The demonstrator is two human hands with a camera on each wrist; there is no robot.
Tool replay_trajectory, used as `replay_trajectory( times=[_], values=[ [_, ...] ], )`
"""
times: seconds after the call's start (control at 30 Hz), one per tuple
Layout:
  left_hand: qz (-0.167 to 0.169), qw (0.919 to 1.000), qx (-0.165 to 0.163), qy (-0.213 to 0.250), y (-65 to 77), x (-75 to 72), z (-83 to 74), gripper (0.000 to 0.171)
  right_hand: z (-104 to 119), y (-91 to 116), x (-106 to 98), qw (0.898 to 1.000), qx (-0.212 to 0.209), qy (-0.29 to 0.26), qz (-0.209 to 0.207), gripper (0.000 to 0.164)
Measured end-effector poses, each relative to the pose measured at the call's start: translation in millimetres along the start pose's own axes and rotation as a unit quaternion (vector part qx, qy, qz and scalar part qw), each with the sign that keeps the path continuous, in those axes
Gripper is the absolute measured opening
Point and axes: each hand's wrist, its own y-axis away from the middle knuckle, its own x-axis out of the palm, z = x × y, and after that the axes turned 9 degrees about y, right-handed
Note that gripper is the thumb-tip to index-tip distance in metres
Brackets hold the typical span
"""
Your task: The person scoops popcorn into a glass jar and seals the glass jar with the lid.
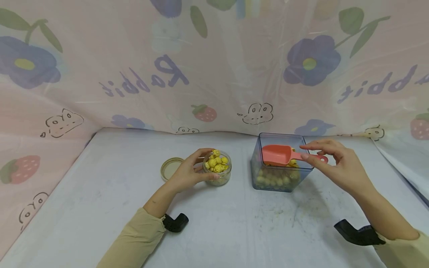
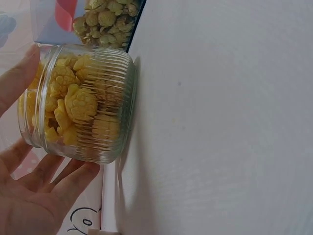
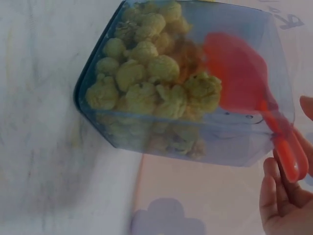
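Note:
A ribbed glass jar [image 1: 218, 180] filled with yellow popcorn [image 2: 80, 103] stands upright on the table. My left hand [image 1: 187, 171] holds it from the left, thumb on the near side and fingers round the far side. To its right is a clear bluish square container [image 1: 256, 163] partly filled with popcorn [image 3: 142, 73]. A red scoop [image 1: 276, 154] lies in the container's upper part, its handle crossing the right rim. My right hand [image 1: 338, 163] is at that handle, thumb over it and index finger apart from it; no firm grip shows.
Left of the jar, partly behind my left hand, lies a round gold-rimmed lid [image 1: 171, 167]. The white table [image 1: 221, 230] has faint smudges in front of the container. A printed curtain [image 1: 221, 74] hangs along the back edge and the sides.

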Motion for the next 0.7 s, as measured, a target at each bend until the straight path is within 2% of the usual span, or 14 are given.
replay_trajectory(
  times=[0.2, 0.33, 0.7],
  values=[
    [-0.002, 0.9999, -0.007, -0.007, -0.7, -0.3, -0.5, 0.072, 10, -4, -2, 0.999, -0.01, -0.031, -0.032, 0.025],
    [-0.001, 1.0, 0.001, -0.006, -1.3, -0.9, 0.6, 0.072, 17, -6, 0, 0.996, -0.034, -0.06, -0.053, 0.026],
    [-0.003, 1.0, -0.003, -0.006, -1.3, -0.6, 1.3, 0.072, 42, 1, 12, 0.991, -0.059, -0.104, -0.067, 0.029]
  ],
)
